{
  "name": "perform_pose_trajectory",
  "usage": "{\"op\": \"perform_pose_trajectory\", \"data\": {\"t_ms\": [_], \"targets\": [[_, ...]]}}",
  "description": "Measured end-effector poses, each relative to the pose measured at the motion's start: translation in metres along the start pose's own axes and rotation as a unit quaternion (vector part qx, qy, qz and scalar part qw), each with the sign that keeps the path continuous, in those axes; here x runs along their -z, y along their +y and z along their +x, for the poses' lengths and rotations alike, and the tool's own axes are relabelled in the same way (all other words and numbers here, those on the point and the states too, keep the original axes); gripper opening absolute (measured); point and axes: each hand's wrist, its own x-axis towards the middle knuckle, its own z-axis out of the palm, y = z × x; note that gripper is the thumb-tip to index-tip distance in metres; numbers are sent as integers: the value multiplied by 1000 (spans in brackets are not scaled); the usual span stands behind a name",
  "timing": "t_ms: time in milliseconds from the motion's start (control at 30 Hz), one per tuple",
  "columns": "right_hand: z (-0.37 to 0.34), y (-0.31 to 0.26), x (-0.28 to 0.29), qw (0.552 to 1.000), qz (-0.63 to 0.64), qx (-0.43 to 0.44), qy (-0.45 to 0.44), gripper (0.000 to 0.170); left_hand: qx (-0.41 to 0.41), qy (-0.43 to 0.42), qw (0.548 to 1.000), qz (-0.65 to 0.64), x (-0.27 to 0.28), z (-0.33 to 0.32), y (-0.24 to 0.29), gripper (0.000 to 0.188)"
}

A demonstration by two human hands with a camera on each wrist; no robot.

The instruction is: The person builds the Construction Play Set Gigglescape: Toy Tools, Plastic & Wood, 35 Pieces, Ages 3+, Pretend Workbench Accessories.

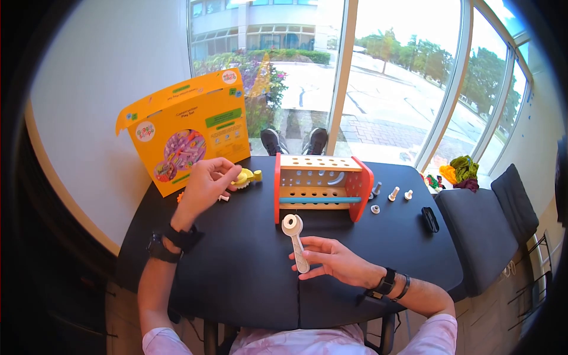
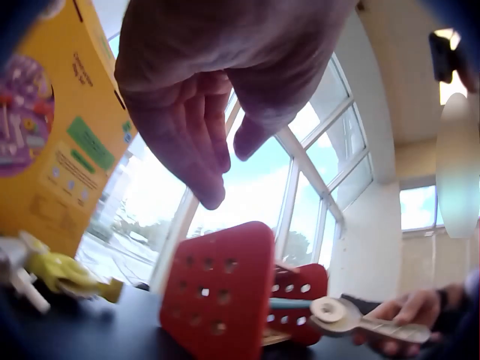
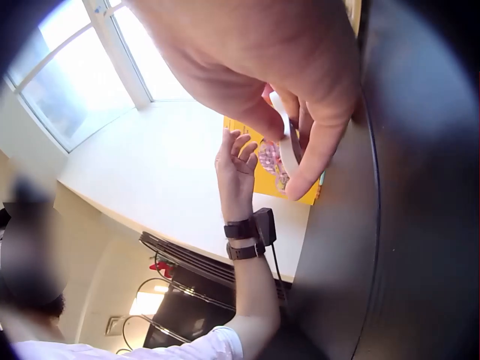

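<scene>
In the head view, a pale wrench [image 1: 297,249] is held by the right grip [image 1: 343,263], its handle pinched between thumb and fingers, and a ring [image 1: 286,223] is cradled in the wrench's round end. The wrench is raised above the dark surface [image 1: 236,284], on the near side of a rack [image 1: 362,192] with red end panels and a blue rod [image 1: 319,200]. Nothing is held by the left grip [image 1: 204,186]: its fingers are loosely bent, and in the left wrist view a gap is seen between thumb and fingertips. It is placed near some yellow parts [image 1: 243,178], beside which a white peg [image 1: 223,198] is partly hidden. Behind these, a yellow box [image 1: 222,142] printed with pictures is stood upright. To the right of the rack, bolts [image 1: 394,194] and a grey nut [image 1: 375,209] are set out on the surface, with a black case [image 1: 430,220] laid farther right. Past the surface's right side a dark chair [image 1: 476,228] is seen, with colourful cloth [image 1: 464,169] near its far end. Bands [image 1: 164,248] are worn on both wrists.
</scene>
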Motion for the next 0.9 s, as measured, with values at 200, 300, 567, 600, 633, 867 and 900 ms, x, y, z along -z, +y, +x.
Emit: {"op": "perform_pose_trajectory", "data": {"t_ms": [200,300,567,600,633,867,900], "targets": [[12,8,13,1000,10,-7,16,56,-88,-48,886,453,25,22,-105,21],[20,7,14,1000,11,-5,26,57,-83,-76,875,471,22,21,-127,19],[44,3,27,998,5,10,55,56,-99,-86,884,449,20,26,-132,26],[48,2,30,998,5,13,63,56,-74,-94,904,410,19,29,-129,27],[53,1,33,997,5,16,70,56,-48,-103,922,371,15,32,-122,29],[84,-11,33,994,-1,45,96,53,-47,-95,979,174,-38,45,-102,35],[88,-11,34,994,-3,44,99,53,-49,-94,985,137,-45,47,-106,34]]}}
